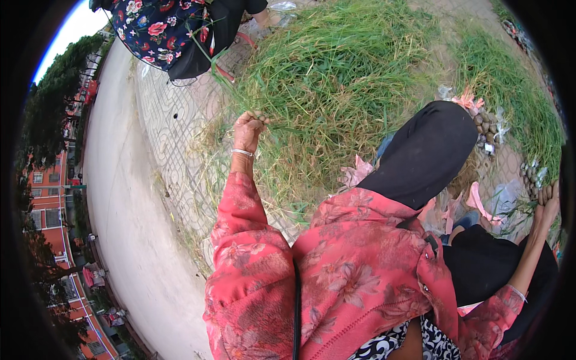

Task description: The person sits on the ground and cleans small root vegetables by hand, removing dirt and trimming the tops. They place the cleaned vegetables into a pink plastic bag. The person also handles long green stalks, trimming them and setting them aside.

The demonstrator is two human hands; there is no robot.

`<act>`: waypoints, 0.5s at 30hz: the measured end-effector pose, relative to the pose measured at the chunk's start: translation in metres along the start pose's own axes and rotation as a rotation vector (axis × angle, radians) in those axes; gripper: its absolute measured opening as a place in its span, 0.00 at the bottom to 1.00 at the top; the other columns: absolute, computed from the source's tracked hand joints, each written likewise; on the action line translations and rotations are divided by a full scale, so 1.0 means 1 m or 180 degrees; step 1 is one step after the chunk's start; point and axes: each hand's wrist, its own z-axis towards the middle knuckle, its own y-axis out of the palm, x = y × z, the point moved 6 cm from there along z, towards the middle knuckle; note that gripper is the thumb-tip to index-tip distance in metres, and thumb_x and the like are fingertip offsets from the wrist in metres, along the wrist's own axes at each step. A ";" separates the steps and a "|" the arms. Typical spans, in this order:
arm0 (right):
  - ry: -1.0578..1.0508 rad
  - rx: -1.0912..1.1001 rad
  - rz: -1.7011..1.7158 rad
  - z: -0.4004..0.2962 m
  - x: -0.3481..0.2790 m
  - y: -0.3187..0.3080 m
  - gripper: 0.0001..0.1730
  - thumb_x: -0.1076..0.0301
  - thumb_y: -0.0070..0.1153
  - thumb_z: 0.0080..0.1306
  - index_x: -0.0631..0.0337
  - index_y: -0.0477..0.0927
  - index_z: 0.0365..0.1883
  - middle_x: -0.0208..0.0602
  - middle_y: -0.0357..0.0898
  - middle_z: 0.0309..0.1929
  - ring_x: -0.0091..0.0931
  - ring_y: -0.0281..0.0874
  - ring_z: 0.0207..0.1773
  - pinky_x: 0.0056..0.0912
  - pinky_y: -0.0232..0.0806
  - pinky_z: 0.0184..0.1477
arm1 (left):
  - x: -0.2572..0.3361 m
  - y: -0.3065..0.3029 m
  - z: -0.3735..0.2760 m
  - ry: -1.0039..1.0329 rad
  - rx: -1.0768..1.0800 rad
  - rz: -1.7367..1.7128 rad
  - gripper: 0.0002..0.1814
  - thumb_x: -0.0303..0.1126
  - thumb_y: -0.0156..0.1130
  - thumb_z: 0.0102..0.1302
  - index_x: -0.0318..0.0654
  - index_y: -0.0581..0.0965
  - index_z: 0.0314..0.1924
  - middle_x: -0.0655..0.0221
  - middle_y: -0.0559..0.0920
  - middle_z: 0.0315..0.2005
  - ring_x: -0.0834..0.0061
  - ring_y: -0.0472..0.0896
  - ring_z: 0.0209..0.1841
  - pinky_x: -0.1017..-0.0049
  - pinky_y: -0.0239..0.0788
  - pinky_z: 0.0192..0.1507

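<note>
My left hand (pixel 250 126), a band at its wrist, is closed at the left edge of a large heap of cut green grass (pixel 333 76). Long thin green stalks rise from its fingers. At the far right, partly in the dark rim, my right hand (pixel 546 202) is closed around green blades that trail to its left. Beside that hand lies a cluster of small brownish lumps (pixel 531 175) with bits of clear plastic. A second pile of brown lumps (pixel 485 126) sits beyond my knee, near a pink crumpled scrap (pixel 468 101).
Another person in a dark floral garment (pixel 157 31) is at the top left, with a hand by the heap. More grass (pixel 508 76) lies at the right. Pink strips (pixel 479 202) and clear plastic (pixel 504 198) lie by my legs. Patterned paving (pixel 171 117) borders a pale road (pixel 121 180).
</note>
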 end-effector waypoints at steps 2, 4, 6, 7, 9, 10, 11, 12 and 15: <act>0.0032 0.0009 0.0063 0.000 -0.001 -0.003 0.13 0.59 0.46 0.66 0.54 0.69 0.23 0.15 0.45 0.12 0.12 0.40 0.15 0.18 0.36 0.15 | -0.015 -0.023 0.001 -0.0178 0.0298 -0.0148 0.08 0.17 0.47 0.51 0.39 0.71 0.30 0.69 0.78 0.28 0.72 0.79 0.31 0.78 0.69 0.29; 0.0057 0.0313 0.0034 -0.009 -0.003 0.010 0.13 0.58 0.46 0.66 0.54 0.69 0.24 0.15 0.45 0.12 0.12 0.40 0.15 0.17 0.36 0.16 | -0.032 -0.060 -0.004 -0.0269 0.0589 -0.0215 0.06 0.22 0.49 0.55 0.41 0.72 0.31 0.69 0.79 0.27 0.74 0.79 0.30 0.78 0.68 0.26; 0.0011 0.0941 -0.0107 -0.032 -0.009 0.032 0.13 0.58 0.46 0.66 0.54 0.69 0.24 0.15 0.46 0.13 0.12 0.41 0.15 0.16 0.38 0.16 | -0.051 -0.099 -0.015 -0.0515 0.1066 0.0275 0.05 0.23 0.49 0.57 0.40 0.73 0.33 0.70 0.78 0.26 0.75 0.78 0.29 0.77 0.68 0.27; 0.0004 0.0753 -0.0088 -0.027 -0.009 0.027 0.13 0.58 0.46 0.66 0.54 0.70 0.24 0.15 0.47 0.13 0.12 0.41 0.15 0.16 0.38 0.17 | -0.059 -0.115 -0.020 -0.0632 0.1281 0.0516 0.05 0.24 0.50 0.58 0.40 0.73 0.33 0.70 0.78 0.26 0.75 0.78 0.29 0.77 0.67 0.27; 0.0007 0.0368 -0.0051 -0.004 -0.003 -0.002 0.13 0.58 0.47 0.65 0.54 0.70 0.24 0.16 0.47 0.13 0.12 0.42 0.16 0.16 0.39 0.17 | -0.080 -0.153 -0.033 -0.0763 0.1600 0.0745 0.06 0.25 0.51 0.58 0.40 0.75 0.34 0.71 0.79 0.24 0.76 0.78 0.25 0.78 0.67 0.26; 0.0056 0.0146 -0.0032 0.007 -0.001 -0.016 0.13 0.59 0.47 0.65 0.54 0.70 0.24 0.16 0.47 0.13 0.13 0.42 0.16 0.16 0.39 0.18 | -0.087 -0.169 -0.044 -0.0843 0.1825 0.0837 0.04 0.25 0.52 0.57 0.40 0.75 0.32 0.71 0.79 0.24 0.76 0.78 0.24 0.78 0.66 0.23; 0.0109 -0.0080 -0.0010 0.019 0.002 -0.030 0.13 0.59 0.47 0.66 0.54 0.70 0.24 0.16 0.47 0.12 0.13 0.42 0.16 0.16 0.39 0.18 | -0.093 -0.186 -0.057 -0.0921 0.2053 0.0933 0.03 0.25 0.54 0.56 0.41 0.75 0.30 0.70 0.79 0.23 0.76 0.78 0.24 0.77 0.66 0.20; 0.0182 -0.0322 0.0027 0.026 0.007 -0.032 0.13 0.59 0.47 0.66 0.54 0.70 0.24 0.16 0.47 0.12 0.13 0.42 0.16 0.16 0.39 0.18 | -0.102 -0.215 -0.069 -0.0993 0.2152 0.1135 0.04 0.26 0.54 0.55 0.40 0.76 0.32 0.69 0.80 0.25 0.75 0.79 0.24 0.76 0.67 0.23; 0.0149 0.0466 -0.0136 0.000 0.006 0.002 0.13 0.60 0.46 0.66 0.54 0.69 0.23 0.17 0.46 0.12 0.14 0.40 0.16 0.18 0.37 0.18 | -0.127 -0.305 -0.123 -0.1126 0.2639 0.1720 0.08 0.29 0.58 0.52 0.39 0.77 0.34 0.65 0.80 0.25 0.68 0.79 0.27 0.67 0.69 0.30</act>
